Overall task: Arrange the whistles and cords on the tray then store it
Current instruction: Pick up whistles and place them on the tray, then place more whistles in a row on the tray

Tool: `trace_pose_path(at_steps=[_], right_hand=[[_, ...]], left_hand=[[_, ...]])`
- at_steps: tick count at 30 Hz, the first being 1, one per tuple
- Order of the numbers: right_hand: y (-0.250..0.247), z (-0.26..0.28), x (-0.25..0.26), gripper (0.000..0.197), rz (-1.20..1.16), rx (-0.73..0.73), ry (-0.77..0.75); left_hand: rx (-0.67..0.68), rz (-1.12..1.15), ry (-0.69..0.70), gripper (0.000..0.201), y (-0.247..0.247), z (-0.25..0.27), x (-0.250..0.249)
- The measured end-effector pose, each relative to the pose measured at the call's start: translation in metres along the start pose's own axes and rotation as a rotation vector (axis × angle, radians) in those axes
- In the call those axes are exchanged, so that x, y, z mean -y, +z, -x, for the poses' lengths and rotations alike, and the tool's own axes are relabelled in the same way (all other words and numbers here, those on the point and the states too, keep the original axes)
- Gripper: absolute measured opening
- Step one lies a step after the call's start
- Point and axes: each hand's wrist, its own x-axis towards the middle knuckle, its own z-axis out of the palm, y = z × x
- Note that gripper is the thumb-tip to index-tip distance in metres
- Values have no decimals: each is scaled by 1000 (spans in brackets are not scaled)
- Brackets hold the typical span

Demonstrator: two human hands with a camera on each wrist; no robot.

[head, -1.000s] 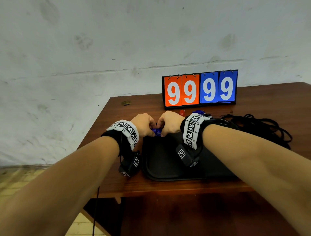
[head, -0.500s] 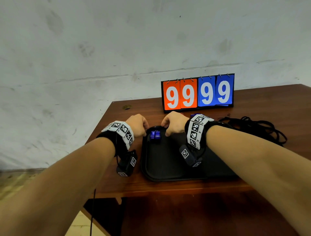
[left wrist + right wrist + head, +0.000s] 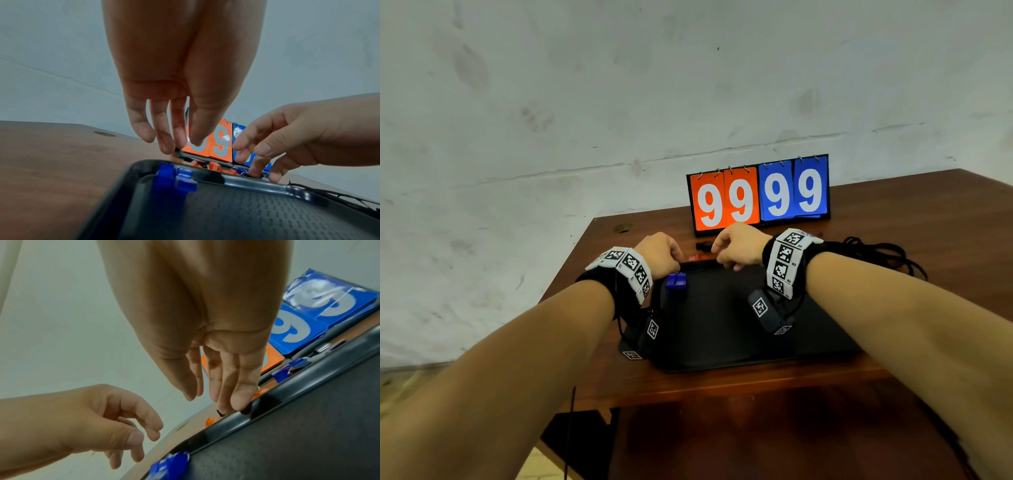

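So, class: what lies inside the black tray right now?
Two blue whistles sit side by side in the far left corner of the tray. The rest that shows is bare; the right forearm covers the right part, so that stays unknown.

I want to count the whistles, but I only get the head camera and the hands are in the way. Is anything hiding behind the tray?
Observer: Yes. The left wrist view shows orange whistles on the table just behind the tray, past its far rim.
Operator: Is the right hand holding one?
Observer: I cannot tell. In the right wrist view the right hand has its fingertips down at the far rim, but what they touch is hidden.
Operator: And the left hand?
Observer: The left hand is empty, its fingers hanging loose above the rim.
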Motion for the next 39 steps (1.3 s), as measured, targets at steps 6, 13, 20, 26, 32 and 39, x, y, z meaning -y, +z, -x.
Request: trace_pose_path(at_steps=[6,13,20,26,32,39], right_hand=[[-45,17,-29,21,-100,-135,89],[-66,21,-57,23,-139,-175,145],[-73,8,-79,28,-121,-211,187],[-73,-13,-79,35,13,-84,184],[-62,-34,-67,34,211,46,127],[-53,-54,-59,40,404,151,144]], left_hand=[[6,33,17,12,1,-14,-34],[-16,-3,36,16,8,-29,-62],[22,1,51,20,22,-47,-76],[57,23,69,18,26,-62,-74],[66,39,65,18,29,-66,-73],[70,45,53,23,29,-67,-65]])
